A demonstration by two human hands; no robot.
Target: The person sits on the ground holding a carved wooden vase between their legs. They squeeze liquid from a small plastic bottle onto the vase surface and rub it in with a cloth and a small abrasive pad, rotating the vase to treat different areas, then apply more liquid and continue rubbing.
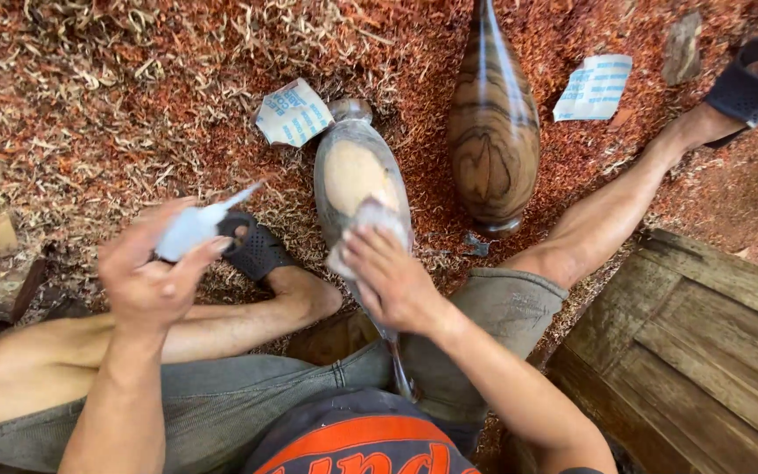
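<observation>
Wood shavings (pixel 116 79), pale and reddish, cover the floor all around where I sit with my legs spread. My right hand (pixel 392 281) is closed on a folded piece of grey sandpaper (pixel 368 230), pressing it flat against the unfinished wooden vase (pixel 357 180) that lies lengthwise between my knees, its narrow neck pointing away from me. That vase is dull grey along its sides with a pale bare patch on top, just beyond my fingers. My left hand (pixel 146 281) is raised off to the side, above my left shin, gripping a small white squeeze tube (pixel 196 224) with a thin pointed nozzle aimed up and to the right, well apart from the vase. Just behind the tube sits my left foot in a dark slotted sandal (pixel 261 250). Near the neck of the vase I am working on lies a crumpled sheet of sandpaper, backing side up, white with blue print (pixel 291 112). To the right of it, a second vase (pixel 493 123), glossy and striped in dark and light brown grain, lies on the shavings, near the first but not touching it. A second white-and-blue sheet (pixel 594 88) lies beyond that one, near my right foot, which wears a matching dark sandal (pixel 752 83). At my lower right stands a worn wooden plank bench (pixel 704 351).
</observation>
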